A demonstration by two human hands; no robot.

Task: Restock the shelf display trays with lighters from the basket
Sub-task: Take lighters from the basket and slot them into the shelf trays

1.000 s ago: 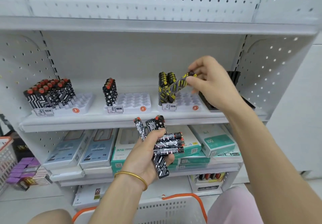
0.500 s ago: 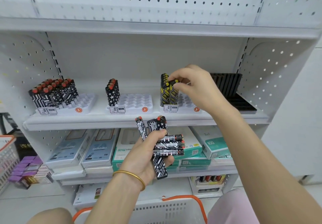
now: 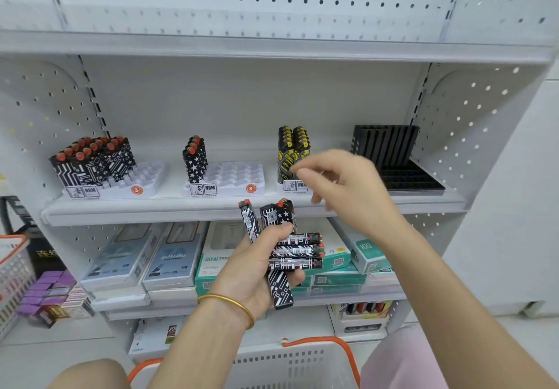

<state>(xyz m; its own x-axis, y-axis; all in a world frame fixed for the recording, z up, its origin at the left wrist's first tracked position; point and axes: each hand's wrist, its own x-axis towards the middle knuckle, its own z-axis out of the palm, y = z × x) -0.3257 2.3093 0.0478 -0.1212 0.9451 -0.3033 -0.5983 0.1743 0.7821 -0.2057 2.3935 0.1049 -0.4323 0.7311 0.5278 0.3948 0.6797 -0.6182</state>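
Note:
Three white display trays stand on the shelf: the left tray [image 3: 151, 177] holds several black-and-white lighters [image 3: 90, 161], the middle tray [image 3: 239, 177] a few star-patterned lighters [image 3: 195, 158], the right tray [image 3: 295, 186] yellow-and-black lighters [image 3: 292, 149]. My left hand [image 3: 251, 270] grips a bundle of black-and-white lighters [image 3: 287, 252] below the shelf edge. My right hand [image 3: 341, 186] hovers empty in front of the right tray, fingers loosely curled, just off the yellow lighters. The white basket [image 3: 290, 361] with orange handles sits at the bottom.
An empty black slotted tray [image 3: 402, 164] stands at the shelf's right end. Boxed cables and chargers [image 3: 169, 255] fill the shelf below. Another basket [image 3: 12, 273] and purple packs [image 3: 51, 288] sit at the far left. A pegboard side panel [image 3: 472, 122] closes the right.
My right hand set a yellow-and-black lighter into the right tray, let go of it and drew back toward me. The left hand kept its bundle in place.

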